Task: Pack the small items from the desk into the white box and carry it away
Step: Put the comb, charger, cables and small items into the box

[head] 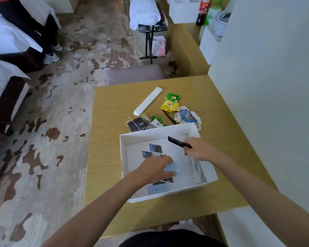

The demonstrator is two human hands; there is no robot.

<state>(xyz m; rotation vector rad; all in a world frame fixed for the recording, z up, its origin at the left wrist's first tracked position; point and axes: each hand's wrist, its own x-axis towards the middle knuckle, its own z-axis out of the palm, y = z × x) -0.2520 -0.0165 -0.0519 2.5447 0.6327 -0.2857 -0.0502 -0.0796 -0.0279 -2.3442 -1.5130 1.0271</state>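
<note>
Seen from the head camera, a person is leaning over a yellow-brown wooden desk (114,107) and working both arms into an open white cardboard box (150,134) that is sitting at the desk's near edge, close enough for either hand to drop things in.

The left hand (154,169) is curling its fingers and thumb around a pale blue rectangular block (172,168) and is lowering it onto the box floor, where printed paper is lying.

The right hand (198,148) is pinching a black plastic comb (178,142) by one end above the box's far right corner, probably so that it can be laid flat. The comb's long axis is running diagonally, its free end pointing up and left toward the box's far wall, its held end toward the right wall.

Just beyond the box, several things are waiting unpacked in a loose cluster:
- a long white plastic case (148,100), slanting the opposite way to the comb
- green and yellow tea sachets (169,102)
- a blue snack packet (187,116)
- a black item in a clear bag (137,123)

Packing is looking barely begun, and carrying the box off is some way ahead.
</note>
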